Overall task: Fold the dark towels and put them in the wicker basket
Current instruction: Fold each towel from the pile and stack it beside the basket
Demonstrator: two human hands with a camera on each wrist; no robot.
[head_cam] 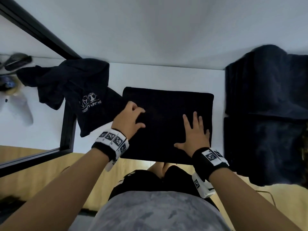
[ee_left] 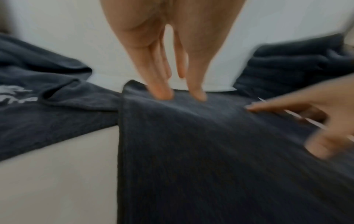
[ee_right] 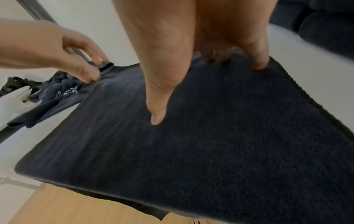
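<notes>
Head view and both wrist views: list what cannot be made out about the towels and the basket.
- Wicker basket: in no view; the dark pile at the head view's right edge covers whatever is beneath it.
- Pile's towel count: cut off by the frame edge.
- Left hand grip: blurred in the left wrist view; whether it pinches the folded towel is unclear.
- Printed cloth: lettering too small to read.

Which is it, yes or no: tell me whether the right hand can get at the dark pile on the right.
Probably yes. The right hand lies flat and open on the folded towel, holding nothing, and the dark pile sits just beside that towel on the table with nothing between them.
</notes>
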